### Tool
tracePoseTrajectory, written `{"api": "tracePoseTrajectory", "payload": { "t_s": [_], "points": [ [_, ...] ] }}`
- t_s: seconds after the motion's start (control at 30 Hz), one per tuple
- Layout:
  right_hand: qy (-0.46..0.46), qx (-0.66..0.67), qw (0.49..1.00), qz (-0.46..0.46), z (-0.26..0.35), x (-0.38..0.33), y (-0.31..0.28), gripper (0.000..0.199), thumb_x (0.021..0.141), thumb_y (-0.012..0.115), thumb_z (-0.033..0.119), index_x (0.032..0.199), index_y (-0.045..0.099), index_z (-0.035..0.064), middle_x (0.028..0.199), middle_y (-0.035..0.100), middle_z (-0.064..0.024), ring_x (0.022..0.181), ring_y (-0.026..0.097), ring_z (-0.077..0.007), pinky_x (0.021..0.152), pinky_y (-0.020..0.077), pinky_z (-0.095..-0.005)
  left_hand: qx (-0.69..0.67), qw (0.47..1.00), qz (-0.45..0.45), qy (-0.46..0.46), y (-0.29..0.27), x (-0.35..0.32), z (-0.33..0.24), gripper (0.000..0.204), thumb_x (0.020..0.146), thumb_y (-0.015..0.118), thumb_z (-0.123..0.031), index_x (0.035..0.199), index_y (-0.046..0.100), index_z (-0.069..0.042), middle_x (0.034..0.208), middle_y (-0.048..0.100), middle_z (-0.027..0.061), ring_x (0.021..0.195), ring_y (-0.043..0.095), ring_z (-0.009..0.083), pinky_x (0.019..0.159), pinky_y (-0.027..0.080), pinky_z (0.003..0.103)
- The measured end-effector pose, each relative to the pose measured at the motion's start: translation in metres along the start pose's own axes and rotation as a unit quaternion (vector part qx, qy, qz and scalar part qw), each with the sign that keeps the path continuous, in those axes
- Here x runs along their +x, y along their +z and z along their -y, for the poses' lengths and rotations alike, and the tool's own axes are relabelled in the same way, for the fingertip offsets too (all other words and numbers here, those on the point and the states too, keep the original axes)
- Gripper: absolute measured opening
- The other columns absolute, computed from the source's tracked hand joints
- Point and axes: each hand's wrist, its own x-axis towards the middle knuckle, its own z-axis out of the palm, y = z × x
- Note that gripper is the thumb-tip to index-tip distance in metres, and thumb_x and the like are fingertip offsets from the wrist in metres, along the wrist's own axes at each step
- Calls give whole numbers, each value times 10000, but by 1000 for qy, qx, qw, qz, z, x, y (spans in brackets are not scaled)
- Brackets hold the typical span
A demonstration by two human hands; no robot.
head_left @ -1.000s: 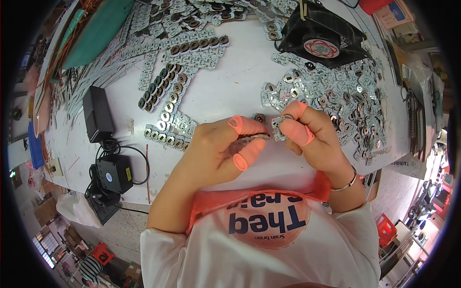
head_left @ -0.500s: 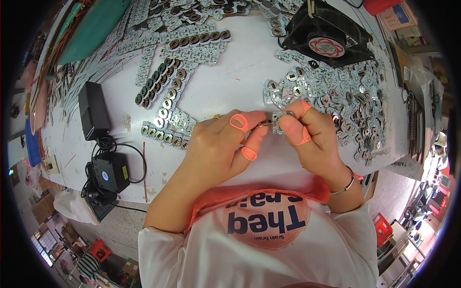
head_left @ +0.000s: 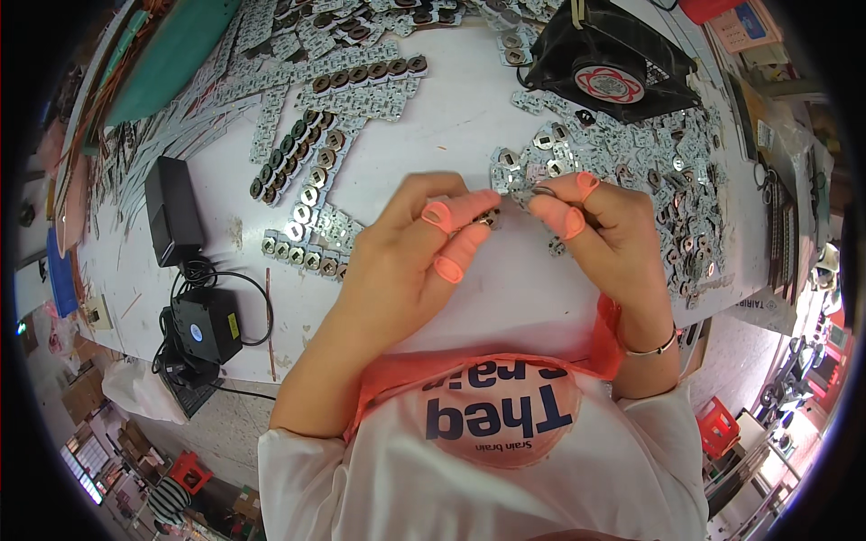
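My left hand, with orange finger cots on thumb and index finger, pinches a small circuit board bearing a dark round part, mostly hidden by the fingertips. Close by on the right, my right hand grips another small circuit board between thumb and index finger, also in orange cots. A gap separates the two sets of fingertips. Just past the right fingertips lie loose boards with metal round parts. Left of my left hand, strips of boards with round parts lie on the white table.
A black fan stands at the back right, beside a heap of small boards. More board strips cover the far side. Black power adapters with cables, a black box and a green curved object are on the left.
My right hand has moved away from me and a little right, carrying its board. My left hand has shifted slightly left and away from me, still pinching its piece.
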Motion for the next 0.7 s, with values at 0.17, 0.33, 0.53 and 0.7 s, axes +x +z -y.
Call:
{"api": "tracePoseTrajectory", "payload": {
  "t_s": [0.17, 0.33, 0.53, 0.7],
  "points": [
    [-33, -59, 998, 3, 1, -2, -5, 134, 842, 635, 84, 921, 658, -22, 637, 595, -70, 537, 505, -97, 507, 413, -235, -116, 989, 46, -78, -9, -2, -2, 244, 817, 651, -34, 1050, 613, 29, 947, 626, 91, 739, 601, 128, 627, 488, 230],
    [-63, -16, 994, 93, 9, -3, -6, 112, 807, 658, 82, 886, 661, 3, 670, 621, -102, 566, 601, -184, 525, 448, -270, -262, 947, 95, -160, -12, -5, 2, 238, 839, 643, -39, 1068, 604, 12, 946, 643, 66, 746, 608, 111, 631, 516, 238],
    [-110, 60, 977, 172, 7, -1, -9, 92, 786, 682, 87, 856, 663, 30, 634, 596, -91, 523, 577, -227, 505, 433, -274, -413, 860, 150, -261, -17, -2, -6, 238, 803, 681, 0, 1021, 586, 9, 889, 648, 74, 706, 615, 110, 576, 518, 242],
    [-95, 20, 984, 151, 11, 0, -2, 71, 787, 673, 72, 838, 649, 30, 587, 555, -82, 484, 543, -214, 475, 411, -282, -407, 863, 116, -276, -15, -3, -5, 205, 779, 703, 12, 945, 582, 5, 837, 649, 73, 636, 620, 119, 519, 502, 246]
  ]
}}
